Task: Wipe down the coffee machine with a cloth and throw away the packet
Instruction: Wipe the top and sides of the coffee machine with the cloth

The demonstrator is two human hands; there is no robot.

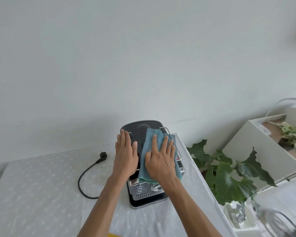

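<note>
Pressing the cloth (149,147) flat atop the machine (143,168), the right hand (161,161) spreads straight fingers; the left hand (126,154) steadies the left side, fingers straight. No packet in view.

- One view only: a wide-angle camera worn on the head, looking forward and down over the table (41,194) from its near edge.
- It faces the pale wall (143,57) behind the table's far edge, which fills the upper half of the frame.
- It sits close — the person's forearms (101,211) enter from the bottom, and the coffee machine (143,195) by the table's right edge lies just below centre.
- The wide lens bends the borders — the plant (229,183) beyond the right edge leans.
</note>
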